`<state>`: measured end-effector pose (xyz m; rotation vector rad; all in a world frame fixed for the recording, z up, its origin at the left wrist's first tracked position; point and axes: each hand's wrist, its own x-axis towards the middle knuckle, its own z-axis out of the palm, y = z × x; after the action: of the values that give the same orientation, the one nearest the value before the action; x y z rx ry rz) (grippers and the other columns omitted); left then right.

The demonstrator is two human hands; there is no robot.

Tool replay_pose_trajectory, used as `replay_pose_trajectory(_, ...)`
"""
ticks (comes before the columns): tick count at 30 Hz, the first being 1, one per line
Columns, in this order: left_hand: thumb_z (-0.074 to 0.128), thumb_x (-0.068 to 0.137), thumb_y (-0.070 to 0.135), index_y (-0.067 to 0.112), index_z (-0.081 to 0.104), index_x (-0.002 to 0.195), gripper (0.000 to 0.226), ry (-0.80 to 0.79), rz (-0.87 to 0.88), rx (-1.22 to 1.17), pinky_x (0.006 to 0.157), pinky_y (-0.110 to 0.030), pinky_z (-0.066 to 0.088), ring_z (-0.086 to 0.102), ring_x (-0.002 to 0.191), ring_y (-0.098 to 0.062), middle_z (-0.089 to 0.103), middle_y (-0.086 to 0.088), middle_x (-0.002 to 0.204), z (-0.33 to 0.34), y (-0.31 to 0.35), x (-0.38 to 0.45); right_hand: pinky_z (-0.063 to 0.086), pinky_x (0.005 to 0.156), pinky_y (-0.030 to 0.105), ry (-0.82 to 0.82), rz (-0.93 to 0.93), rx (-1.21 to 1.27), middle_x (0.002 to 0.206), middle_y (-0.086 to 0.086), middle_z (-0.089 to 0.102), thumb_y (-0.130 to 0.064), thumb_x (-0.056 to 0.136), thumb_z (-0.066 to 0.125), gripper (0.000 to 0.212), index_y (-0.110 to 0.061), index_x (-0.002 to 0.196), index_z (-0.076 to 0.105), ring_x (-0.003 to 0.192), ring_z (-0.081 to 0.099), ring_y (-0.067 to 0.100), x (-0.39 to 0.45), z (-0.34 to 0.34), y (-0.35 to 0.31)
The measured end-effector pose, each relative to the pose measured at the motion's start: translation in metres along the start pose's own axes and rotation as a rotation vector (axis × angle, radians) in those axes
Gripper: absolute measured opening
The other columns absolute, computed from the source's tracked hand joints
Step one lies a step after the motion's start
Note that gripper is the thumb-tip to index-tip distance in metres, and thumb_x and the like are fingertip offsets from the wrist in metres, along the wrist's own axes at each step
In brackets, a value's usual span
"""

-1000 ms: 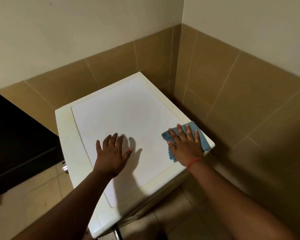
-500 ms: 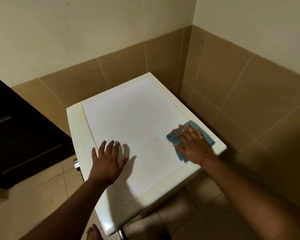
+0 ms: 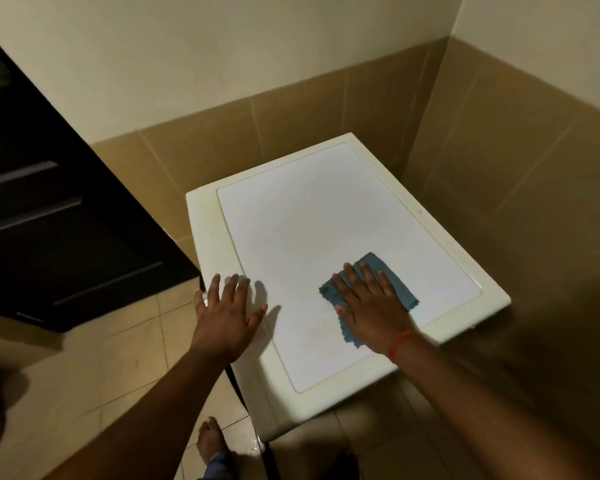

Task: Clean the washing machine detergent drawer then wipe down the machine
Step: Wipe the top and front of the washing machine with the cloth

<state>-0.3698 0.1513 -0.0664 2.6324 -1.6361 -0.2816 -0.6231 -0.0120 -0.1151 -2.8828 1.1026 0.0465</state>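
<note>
Head view, entry from my remote station. Largest item: the two-tone corner walls (image 3: 222,64), cream paint above and tan tile below. Beige tiled floor (image 3: 94,368) fills the lower left. A dark brown cabinet with long bar handles (image 3: 49,216) stands at the left edge.

The white, boxy washing machine (image 3: 326,220) sits in the corner, seen from above; its flat white top panel has a cream rim. I cannot see the detergent drawer from this angle.

My left hand (image 3: 227,315) lies flat over the machine's near-left rim, fingers (image 3: 234,285) straight and spread, holding nothing; the fingertips reach the edge of the white panel and cast a shadow on it.

My right hand (image 3: 371,310) presses palm-down on a blue, rumpled cleaning cloth (image 3: 381,271), fingers extended and slightly fanned, not curled round it. The cloth lies on the right half of the top panel, near the front-right rim; it shows beyond the fingertips and along the thumb side.

A thin red thread band (image 3: 399,342) circles the right wrist. One bare foot (image 3: 210,441) stands on the floor by the machine's near corner.
</note>
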Motion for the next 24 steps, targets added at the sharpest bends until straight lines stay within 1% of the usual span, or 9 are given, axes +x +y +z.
replay_pose_trajectory(1, 0.003, 0.087, 0.071, 0.021, 0.019, 0.154, 0.085, -0.002, -0.015, -0.006, 0.118, -0.058, 0.004, -0.001, 0.151, -0.032, 0.017, -0.004, 0.162, -0.001, -0.007, -0.001, 0.012, 0.119, 0.049, 0.001, -0.030, 0.000, 0.161, 0.000, 0.023, -0.051, 0.100, 0.018, 0.059, -0.028, 0.154, 0.026, 0.149, 0.016, 0.026, 0.001, -0.003, 0.000)
replay_pose_trajectory(4, 0.003, 0.088, 0.071, 0.022, 0.015, 0.154, 0.084, -0.013, -0.056, -0.028, 0.118, -0.058, 0.001, -0.004, 0.150, -0.032, 0.014, -0.005, 0.163, -0.003, -0.025, -0.004, 0.013, 0.118, 0.049, 0.062, 0.180, 0.025, 0.160, 0.001, 0.026, -0.050, 0.099, 0.022, 0.059, -0.026, 0.153, 0.029, 0.148, 0.020, 0.028, 0.011, -0.007, -0.015)
replay_pose_trajectory(5, 0.003, 0.088, 0.071, 0.022, 0.014, 0.155, 0.084, -0.024, -0.068, -0.031, 0.118, -0.058, 0.000, -0.004, 0.150, -0.032, 0.013, -0.005, 0.163, -0.001, -0.031, -0.007, 0.014, 0.118, 0.051, 0.064, 0.204, 0.034, 0.160, 0.003, 0.026, -0.048, 0.098, 0.024, 0.060, -0.024, 0.153, 0.030, 0.147, 0.021, 0.031, 0.009, -0.005, -0.033)
replay_pose_trajectory(7, 0.002, 0.087, 0.072, 0.022, 0.015, 0.154, 0.084, -0.026, -0.093, -0.044, 0.119, -0.058, 0.001, -0.004, 0.150, -0.031, 0.013, -0.005, 0.163, 0.004, -0.040, -0.015, 0.016, 0.117, 0.053, 0.023, 0.042, 0.062, 0.161, 0.004, 0.023, -0.046, 0.099, 0.026, 0.059, -0.022, 0.153, 0.029, 0.148, 0.020, 0.031, -0.002, 0.001, -0.071)
replay_pose_trajectory(9, 0.003, 0.088, 0.072, 0.023, 0.018, 0.153, 0.083, -0.012, -0.105, -0.070, 0.119, -0.058, 0.002, -0.003, 0.151, -0.030, 0.016, -0.005, 0.162, 0.007, -0.046, -0.017, 0.016, 0.118, 0.051, 0.006, -0.137, 0.043, 0.161, 0.002, 0.021, -0.046, 0.101, 0.026, 0.057, -0.023, 0.153, 0.028, 0.149, 0.017, 0.027, -0.011, 0.003, -0.083)
replay_pose_trajectory(10, 0.004, 0.088, 0.072, 0.023, 0.018, 0.153, 0.082, -0.004, -0.107, -0.079, 0.119, -0.058, 0.002, -0.002, 0.151, -0.029, 0.016, -0.005, 0.162, 0.007, -0.048, -0.016, 0.015, 0.119, 0.050, 0.019, -0.148, 0.037, 0.161, 0.000, 0.022, -0.046, 0.101, 0.026, 0.056, -0.024, 0.153, 0.028, 0.149, 0.017, 0.025, -0.006, 0.002, -0.080)
replay_pose_trajectory(14, 0.013, 0.093, 0.068, 0.023, 0.017, 0.153, 0.075, -0.002, -0.122, -0.107, 0.119, -0.057, 0.002, -0.004, 0.151, -0.028, 0.015, -0.004, 0.163, 0.007, -0.054, -0.017, 0.014, 0.119, 0.052, 0.039, 0.082, 0.060, 0.161, 0.003, 0.021, -0.045, 0.100, 0.025, 0.059, -0.023, 0.154, 0.026, 0.149, 0.017, 0.029, 0.006, -0.005, -0.101)
replay_pose_trajectory(18, 0.017, 0.095, 0.066, 0.024, 0.017, 0.154, 0.072, -0.011, -0.176, -0.135, 0.119, -0.057, 0.000, -0.005, 0.151, -0.026, 0.014, -0.004, 0.163, 0.007, -0.062, -0.027, 0.013, 0.119, 0.054, -0.053, -0.143, 0.142, 0.164, 0.005, 0.009, -0.046, 0.102, 0.021, 0.059, -0.024, 0.156, 0.016, 0.151, 0.004, 0.029, -0.040, -0.003, -0.162)
replay_pose_trajectory(24, 0.011, 0.094, 0.067, 0.025, 0.012, 0.154, 0.073, -0.019, -0.234, -0.134, 0.120, -0.056, -0.001, -0.008, 0.151, -0.027, 0.010, -0.004, 0.164, 0.006, -0.074, -0.027, 0.012, 0.118, 0.055, -0.046, -0.173, 0.071, 0.162, 0.004, 0.017, -0.050, 0.101, 0.025, 0.057, -0.027, 0.153, 0.022, 0.150, 0.008, 0.031, 0.027, -0.007, -0.198)
